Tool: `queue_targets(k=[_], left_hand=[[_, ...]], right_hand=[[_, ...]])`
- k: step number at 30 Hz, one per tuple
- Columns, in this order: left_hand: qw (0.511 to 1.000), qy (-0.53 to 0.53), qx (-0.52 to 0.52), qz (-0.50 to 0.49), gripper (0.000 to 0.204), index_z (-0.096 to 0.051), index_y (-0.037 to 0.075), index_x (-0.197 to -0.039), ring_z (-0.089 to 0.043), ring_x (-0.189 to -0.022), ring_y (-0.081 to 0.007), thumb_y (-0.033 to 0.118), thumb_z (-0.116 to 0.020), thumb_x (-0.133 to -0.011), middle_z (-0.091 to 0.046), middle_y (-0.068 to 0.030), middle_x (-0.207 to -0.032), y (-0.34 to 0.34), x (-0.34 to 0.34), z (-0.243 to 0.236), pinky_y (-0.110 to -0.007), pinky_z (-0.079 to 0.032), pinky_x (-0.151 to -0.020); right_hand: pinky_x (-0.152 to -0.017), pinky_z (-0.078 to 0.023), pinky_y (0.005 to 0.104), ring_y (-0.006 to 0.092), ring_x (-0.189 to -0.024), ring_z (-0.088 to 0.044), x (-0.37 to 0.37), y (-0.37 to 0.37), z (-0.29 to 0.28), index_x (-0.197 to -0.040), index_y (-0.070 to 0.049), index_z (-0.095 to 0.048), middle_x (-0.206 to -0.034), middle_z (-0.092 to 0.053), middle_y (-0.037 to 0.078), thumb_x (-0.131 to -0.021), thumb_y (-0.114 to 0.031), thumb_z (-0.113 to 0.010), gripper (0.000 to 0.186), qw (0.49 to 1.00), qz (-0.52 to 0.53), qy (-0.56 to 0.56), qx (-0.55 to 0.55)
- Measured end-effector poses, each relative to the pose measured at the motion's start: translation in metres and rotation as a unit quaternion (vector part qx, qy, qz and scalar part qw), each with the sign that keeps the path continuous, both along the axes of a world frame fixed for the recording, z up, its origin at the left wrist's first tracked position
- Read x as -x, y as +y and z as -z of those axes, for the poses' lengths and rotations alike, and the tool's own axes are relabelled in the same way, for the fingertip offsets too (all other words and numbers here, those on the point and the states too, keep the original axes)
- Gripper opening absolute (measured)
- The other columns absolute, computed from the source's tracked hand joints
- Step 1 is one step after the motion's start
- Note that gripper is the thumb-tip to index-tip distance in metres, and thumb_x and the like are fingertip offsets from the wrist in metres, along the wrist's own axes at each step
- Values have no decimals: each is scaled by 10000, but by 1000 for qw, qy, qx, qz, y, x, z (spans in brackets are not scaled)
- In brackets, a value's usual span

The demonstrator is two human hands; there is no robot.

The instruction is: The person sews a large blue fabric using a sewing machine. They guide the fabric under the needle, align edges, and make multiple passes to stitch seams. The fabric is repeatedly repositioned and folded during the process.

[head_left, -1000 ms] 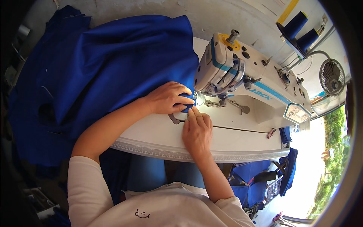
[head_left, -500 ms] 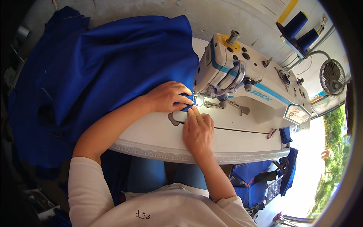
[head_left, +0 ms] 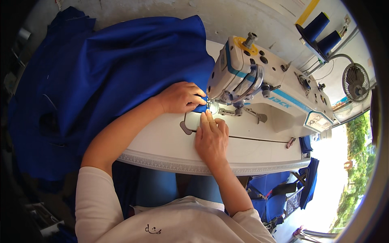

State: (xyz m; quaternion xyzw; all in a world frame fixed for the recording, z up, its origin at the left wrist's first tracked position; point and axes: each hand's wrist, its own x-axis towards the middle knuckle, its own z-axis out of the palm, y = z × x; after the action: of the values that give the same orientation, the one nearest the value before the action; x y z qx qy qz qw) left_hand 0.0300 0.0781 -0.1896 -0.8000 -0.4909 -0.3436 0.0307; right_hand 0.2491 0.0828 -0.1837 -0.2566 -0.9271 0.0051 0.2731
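Observation:
A large piece of blue fabric (head_left: 117, 73) is heaped over the left half of the white sewing table (head_left: 251, 152) and hangs off its left side. My left hand (head_left: 180, 97) pinches the fabric's edge right beside the needle of the white sewing machine (head_left: 259, 77). My right hand (head_left: 210, 137) lies flat on the table in front of the needle, fingers together, their tips at the metal needle plate (head_left: 192, 121). Whether those fingertips touch the cloth is hidden.
Two blue thread cones (head_left: 322, 32) stand on a rack behind the machine. A small fan (head_left: 356, 81) sits at the far right. More blue cloth (head_left: 310, 186) hangs below the table's right end. My blue-jeaned knees (head_left: 162, 188) are under the table's front edge.
Both hands stay at the needle. My right hand's fingertips have crept slightly toward the needle plate; the fabric has barely shifted.

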Motion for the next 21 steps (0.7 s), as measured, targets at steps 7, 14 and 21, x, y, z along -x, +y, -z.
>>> queue_targets(k=[7,14,21], left_hand=[[1000,16,-5,2,253,-742,154,-972,-629,-963,-226,65,-696,-740,-671,-31,-992,8,9,-4,-351,-516,-830],[998,47,-40,-18,202,-737,132,-928,-636,-925,-198,79,-682,-741,-679,-12,-984,16,14,-1,-339,-533,-796],[967,122,-132,-180,212,-701,96,-969,-631,-981,-204,89,-687,-758,-678,-24,-1043,19,22,1,-379,-487,-904]], right_hand=[[-950,-426,397,281,-1023,-558,1,0,0,-1212,20,-629,-1269,-629,146,-805,-123,-663,433,1000,0,-4,6],[-951,-429,395,289,-1017,-554,1,-1,1,-1219,14,-627,-1259,-635,136,-796,-111,-668,442,1000,4,8,15],[-937,-441,395,294,-1002,-556,1,-2,0,-1213,-2,-627,-1255,-638,127,-797,-100,-665,429,1000,2,23,20]])
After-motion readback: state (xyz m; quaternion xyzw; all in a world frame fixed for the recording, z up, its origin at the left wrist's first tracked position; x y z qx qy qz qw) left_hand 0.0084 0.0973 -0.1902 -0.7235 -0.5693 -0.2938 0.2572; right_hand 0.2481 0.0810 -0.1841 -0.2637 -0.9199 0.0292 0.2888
